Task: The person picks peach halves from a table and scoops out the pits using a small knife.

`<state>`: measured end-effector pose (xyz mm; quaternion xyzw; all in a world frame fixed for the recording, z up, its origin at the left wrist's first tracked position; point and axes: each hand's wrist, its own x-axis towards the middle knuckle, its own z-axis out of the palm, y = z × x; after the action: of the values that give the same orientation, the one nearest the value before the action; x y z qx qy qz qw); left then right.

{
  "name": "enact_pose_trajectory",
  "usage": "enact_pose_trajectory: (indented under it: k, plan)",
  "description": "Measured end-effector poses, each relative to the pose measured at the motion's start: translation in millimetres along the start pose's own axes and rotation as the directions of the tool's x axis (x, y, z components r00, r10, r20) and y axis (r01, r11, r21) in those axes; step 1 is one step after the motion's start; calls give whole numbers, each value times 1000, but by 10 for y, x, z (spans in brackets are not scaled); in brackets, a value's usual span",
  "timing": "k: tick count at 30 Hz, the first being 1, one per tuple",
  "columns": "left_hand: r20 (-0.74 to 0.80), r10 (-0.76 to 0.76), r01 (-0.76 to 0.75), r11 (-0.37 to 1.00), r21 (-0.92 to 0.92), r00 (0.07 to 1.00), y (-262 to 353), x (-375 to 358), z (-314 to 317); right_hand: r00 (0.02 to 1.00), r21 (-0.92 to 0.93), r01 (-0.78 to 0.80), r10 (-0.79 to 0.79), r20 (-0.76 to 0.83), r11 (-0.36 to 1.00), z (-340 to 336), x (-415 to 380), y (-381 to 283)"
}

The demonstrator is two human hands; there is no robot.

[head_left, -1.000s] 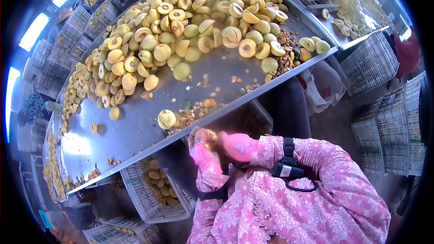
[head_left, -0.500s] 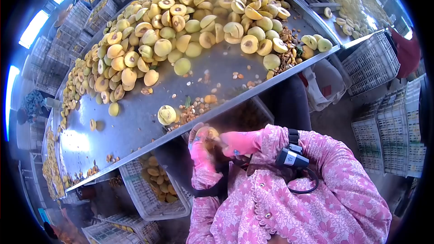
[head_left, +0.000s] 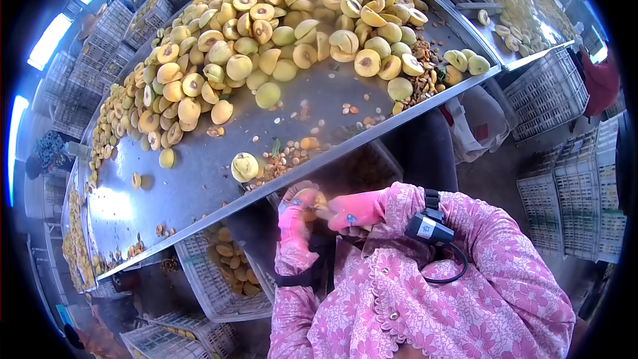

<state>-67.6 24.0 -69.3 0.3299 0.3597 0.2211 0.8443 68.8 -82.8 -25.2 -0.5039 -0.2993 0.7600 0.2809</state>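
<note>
- Left hand, in a pink patterned glove: fingers curled closed, gripping a small rounded piece of yellow fruit. The fruit sits between the two hands, just off the near edge of the table and partly covered by fingers.
- Right hand, in a matching pink glove: fingertips brought up against the same fruit. Whether they pinch it, or hold something else, cannot be told. The meeting of both hands suggests that one steadies while the other works.
- Broad grey sheet-metal table: it carries a large heap of yellow halved fruit, banked towards the far side, apparently so that the near strip serves as working surface.
- Raised straight metal rim: it runs along the near edge, presumably to stop loose pieces from rolling off.
- Pale yellow split round fruit: it lies alone near the rim, beside scattered small brown and orange bits, within easy reach of the left hand.
- White slatted plastic crate: it stands below the table edge, left of the hands, with yellow fruit pieces inside; its position seems chosen for short reach.
- Black boxy device: it is strapped at the right wrist, clear of the fingers.
</note>
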Motion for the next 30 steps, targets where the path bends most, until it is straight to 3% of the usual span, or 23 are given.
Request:
enact_pose_trajectory:
  k: [1,2,4,8,11,14,16,17,18,19,20,21,22,24,25,26,27,28,29,30]
  plan:
    - [-1,0,0,1000,-1,1000,-6,9,3,996,142,-1,-12,88,990,14,-51,-41]
    - [42,56,-54,998,-45,998,-4,17,19,996,140,-3,-10,90,990,32,-64,-52]
    - [78,112,-105,991,-87,991,-24,12,28,994,322,34,-66,89,946,93,-60,-47]
    - [81,115,-100,980,-174,990,-97,-1,67,998,383,13,-38,57,924,147,-59,13]
    - [142,263,-239,956,-168,954,-95,-14,143,993,518,35,-87,77,855,201,-84,30]
    - [105,239,-214,956,-202,965,-101,-37,163,969,606,108,-219,112,788,199,-105,142]
    - [47,236,-197,893,-406,971,-49,-48,158,910,685,232,-403,98,691,217,-255,96]
    - [-52,284,-282,879,-385,957,-30,-82,66,899,652,270,-428,91,708,196,-358,45]
    - [-82,261,-272,880,-389,962,132,-206,6,906,578,274,-408,112,768,125,-360,101]
    - [-133,297,-324,897,-302,946,297,-353,-47,958,398,225,-276,76,890,96,-332,118]
    - [-149,490,-509,850,-139,859,414,-432,-137,989,201,143,-148,11,969,52,-303,130]
    - [-207,518,-540,839,-64,830,577,-529,-309,983,-330,115,-155,-97,937,-62,-139,409]
    - [-304,542,-561,828,29,784,742,-616,-518,957,-764,4,-225,-185,645,-135,33,652]
    - [-473,640,-503,768,396,606,1041,-772,-797,911,-579,-99,-160,-379,809,7,28,503]
    - [-455,614,-308,753,581,645,1178,-851,-1094,915,-778,-39,-291,-280,627,-27,133,704]
    - [-485,579,-169,738,654,655,1328,-919,-1023,906,-916,19,-395,-154,401,-161,299,1008]
    - [-397,699,-66,534,843,595,1393,-883,-1159,999,-910,-2,40,16,414,-360,501,1256]
    - [-270,792,53,289,956,547,1484,-786,-1337,997,-912,59,-61,37,407,-417,514,1384]
    - [-264,799,47,284,958,541,1638,-633,-1454,993,-896,-61,-68,-101,440,-340,467,1177]
    - [-244,728,-180,452,874,640,1790,-481,-1556,970,-861,-179,-60,-234,477,-230,370,975]
